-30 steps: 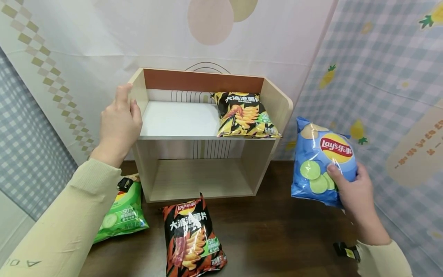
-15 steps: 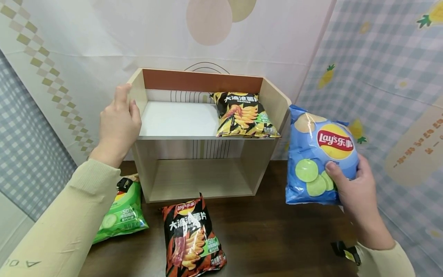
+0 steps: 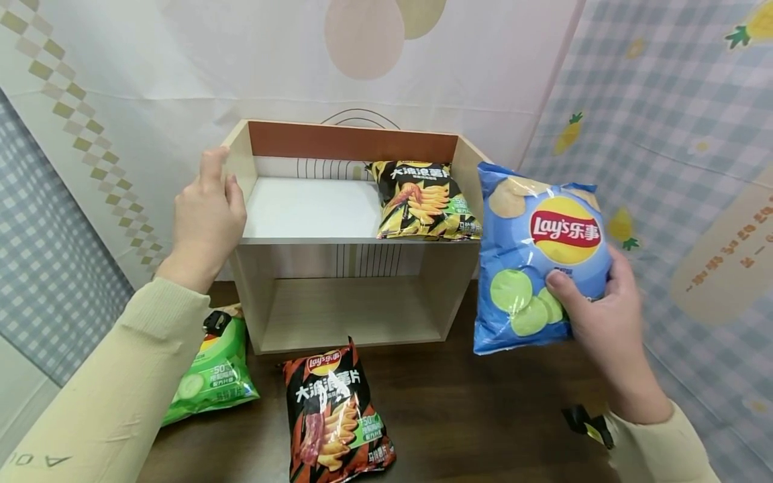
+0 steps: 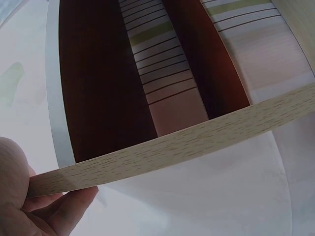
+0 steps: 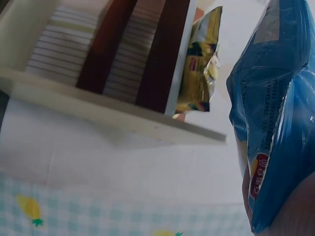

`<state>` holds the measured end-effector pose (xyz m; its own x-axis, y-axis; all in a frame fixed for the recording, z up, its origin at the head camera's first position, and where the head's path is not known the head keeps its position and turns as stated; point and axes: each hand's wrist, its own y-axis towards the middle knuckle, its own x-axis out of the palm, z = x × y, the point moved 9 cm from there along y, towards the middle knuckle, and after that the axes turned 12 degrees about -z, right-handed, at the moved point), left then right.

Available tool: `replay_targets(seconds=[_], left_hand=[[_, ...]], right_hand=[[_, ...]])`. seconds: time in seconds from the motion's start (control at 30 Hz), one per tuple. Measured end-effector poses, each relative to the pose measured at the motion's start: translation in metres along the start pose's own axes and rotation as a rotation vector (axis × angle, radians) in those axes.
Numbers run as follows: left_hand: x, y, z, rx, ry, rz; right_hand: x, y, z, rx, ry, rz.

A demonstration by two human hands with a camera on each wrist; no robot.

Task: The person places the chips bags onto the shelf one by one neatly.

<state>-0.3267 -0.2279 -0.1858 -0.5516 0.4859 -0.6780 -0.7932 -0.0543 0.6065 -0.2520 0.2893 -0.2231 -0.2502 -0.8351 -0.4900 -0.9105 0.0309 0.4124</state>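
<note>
The right hand [image 3: 606, 322] grips a blue chip bag [image 3: 531, 235] near the shelf [image 3: 356, 312] — the left hand [image 3: 208, 221] seemingly pinches the far-left side panel [image 4: 172, 149], though dimly seen.

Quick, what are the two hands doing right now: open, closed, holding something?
Left hand: closed, gripping the side edge of the shelf.
Right hand: closed, holding the blue bag of chips.

Left fingers [image 3: 213, 166] high in a pinch, right fingers [image 3: 621, 272] lower, thumb [image 3: 570, 298] foremost.
</note>
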Motion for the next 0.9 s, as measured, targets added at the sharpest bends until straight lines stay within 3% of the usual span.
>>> replay_targets(seconds=[0.43, 0.9], left_hand=[[-0.002, -0.001, 0.0, -0.007, 0.001, -0.001], [-0.002, -0.001, 0.001, -0.013, 0.006, -0.007]], right_hand=[[0.044, 0.037, -0.061, -0.105, -0.008, -0.088], [0.104, 0.102, -0.119, -0.071, -0.032, -0.217]])
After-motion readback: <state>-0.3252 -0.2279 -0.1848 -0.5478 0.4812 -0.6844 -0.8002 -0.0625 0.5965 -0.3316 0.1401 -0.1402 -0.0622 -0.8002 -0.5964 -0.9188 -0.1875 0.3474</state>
